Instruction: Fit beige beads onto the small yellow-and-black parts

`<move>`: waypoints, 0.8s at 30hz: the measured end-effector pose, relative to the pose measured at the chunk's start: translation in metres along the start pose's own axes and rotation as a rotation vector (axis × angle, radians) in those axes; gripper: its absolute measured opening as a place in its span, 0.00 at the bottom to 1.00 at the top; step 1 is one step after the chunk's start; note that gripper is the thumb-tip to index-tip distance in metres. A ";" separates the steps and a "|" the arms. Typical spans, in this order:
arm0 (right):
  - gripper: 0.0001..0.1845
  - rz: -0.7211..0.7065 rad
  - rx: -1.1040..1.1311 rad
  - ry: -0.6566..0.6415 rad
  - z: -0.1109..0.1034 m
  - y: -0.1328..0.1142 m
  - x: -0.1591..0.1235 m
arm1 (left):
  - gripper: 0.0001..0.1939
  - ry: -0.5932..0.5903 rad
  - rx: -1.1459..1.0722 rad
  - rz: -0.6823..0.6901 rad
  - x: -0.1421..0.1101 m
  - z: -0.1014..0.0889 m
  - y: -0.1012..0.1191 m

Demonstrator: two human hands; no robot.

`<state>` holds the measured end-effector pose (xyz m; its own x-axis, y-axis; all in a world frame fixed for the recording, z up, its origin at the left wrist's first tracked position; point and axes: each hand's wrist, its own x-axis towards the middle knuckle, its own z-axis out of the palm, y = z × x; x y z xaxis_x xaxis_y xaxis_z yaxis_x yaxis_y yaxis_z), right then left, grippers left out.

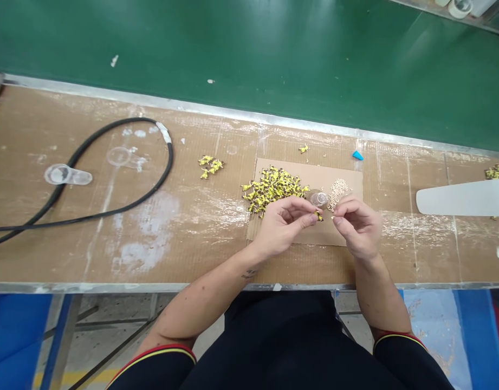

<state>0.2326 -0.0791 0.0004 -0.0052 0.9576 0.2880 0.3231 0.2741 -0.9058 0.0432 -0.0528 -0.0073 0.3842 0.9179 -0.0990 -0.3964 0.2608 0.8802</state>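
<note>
My left hand point(282, 225) is closed in a pinch on a small yellow-and-dark plastic figure point(319, 216). Just to its right, my right hand point(360, 226) pinches a tiny pale bit point(332, 218), mostly covered by the fingertips. Both hands are over a flat cardboard sheet point(314, 237). A heap of similar yellow-and-dark figures point(276, 185) lies on the sheet's left side, and a pile of tiny cream-coloured pieces point(337, 189) on its right. Between them, beyond my fingers, stands a small clear container point(319, 199); its contents are hard to make out.
Several more figures point(211, 165) lie left of the sheet, and a lone one point(303, 148) beyond it. A blue cone-shaped cap point(357, 155) sits at back right. A black cable point(168, 162) loops at left near a clear plastic scoop point(68, 175). A white elongated object point(462, 199) juts in from the right.
</note>
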 end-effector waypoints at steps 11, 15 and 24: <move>0.04 0.010 0.116 -0.045 0.003 -0.001 0.000 | 0.14 -0.007 -0.124 -0.024 0.001 -0.001 -0.006; 0.04 0.005 0.187 -0.083 0.003 -0.001 0.000 | 0.14 0.045 -0.121 0.004 0.001 -0.001 -0.008; 0.03 0.006 0.196 -0.070 0.001 0.000 0.000 | 0.14 0.056 -0.032 -0.038 -0.001 -0.003 -0.006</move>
<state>0.2316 -0.0788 0.0000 -0.0722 0.9612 0.2663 0.1328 0.2738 -0.9526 0.0424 -0.0547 -0.0133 0.3520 0.9225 -0.1585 -0.4091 0.3039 0.8604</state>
